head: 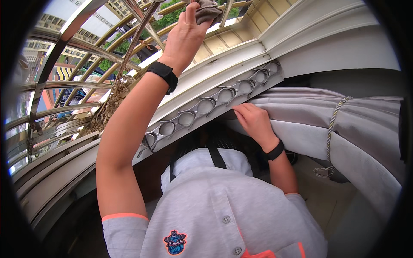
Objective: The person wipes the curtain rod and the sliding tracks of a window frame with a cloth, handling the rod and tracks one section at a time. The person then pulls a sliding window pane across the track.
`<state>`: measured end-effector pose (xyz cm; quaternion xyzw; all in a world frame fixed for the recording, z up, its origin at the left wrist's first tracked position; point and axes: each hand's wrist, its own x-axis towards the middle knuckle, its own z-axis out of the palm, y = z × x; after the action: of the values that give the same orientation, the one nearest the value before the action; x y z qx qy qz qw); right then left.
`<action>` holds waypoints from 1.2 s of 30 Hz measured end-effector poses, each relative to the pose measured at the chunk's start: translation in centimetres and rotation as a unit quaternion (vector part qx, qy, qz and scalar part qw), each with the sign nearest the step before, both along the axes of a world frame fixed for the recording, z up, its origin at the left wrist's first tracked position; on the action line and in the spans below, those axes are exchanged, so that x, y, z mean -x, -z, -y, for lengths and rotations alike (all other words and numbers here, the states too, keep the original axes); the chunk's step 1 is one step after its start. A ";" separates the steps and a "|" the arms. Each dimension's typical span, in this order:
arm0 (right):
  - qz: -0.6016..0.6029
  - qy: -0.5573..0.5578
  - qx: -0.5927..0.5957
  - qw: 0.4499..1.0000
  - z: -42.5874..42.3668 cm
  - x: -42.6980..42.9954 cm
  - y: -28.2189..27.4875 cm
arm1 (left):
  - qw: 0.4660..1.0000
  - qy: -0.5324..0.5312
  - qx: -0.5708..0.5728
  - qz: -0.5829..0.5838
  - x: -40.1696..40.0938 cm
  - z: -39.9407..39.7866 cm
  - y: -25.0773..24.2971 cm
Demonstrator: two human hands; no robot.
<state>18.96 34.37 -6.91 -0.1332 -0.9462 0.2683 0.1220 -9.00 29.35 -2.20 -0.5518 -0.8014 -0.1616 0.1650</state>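
My left hand (187, 40) is raised at the top of the view, its fingers around a bunched grey-brown cloth (209, 12). It is beside the metal window bars, above the outer ledge. Lower and to the right, my right hand (254, 122) has its fingers curled together at the inner edge of the white window sill (222, 69). I see nothing in it; whether the fingertips press on the edge is unclear. Just beyond them, a grey metal strip (205, 105) with several round rings and curved prongs runs along the sill.
Shiny metal security bars (80, 85) enclose the window on the left. Dry, tangled plant stems (111, 104) cling near the frame. A grey curtain (300, 100), tied with a twisted cord (332, 129), hangs at the right. Beige tiles (237, 37) line the outer wall.
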 end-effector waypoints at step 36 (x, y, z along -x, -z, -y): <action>0.017 0.005 0.001 1.000 -1.3 -1.3 0.1 | 0.906 0.352 0.228 -0.060 -4.7 0.2 3.8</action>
<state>20.23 35.64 -6.98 -0.1421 -0.9473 0.2664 0.1070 -4.25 29.17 -5.99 -0.8290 -0.5590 0.0110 0.0149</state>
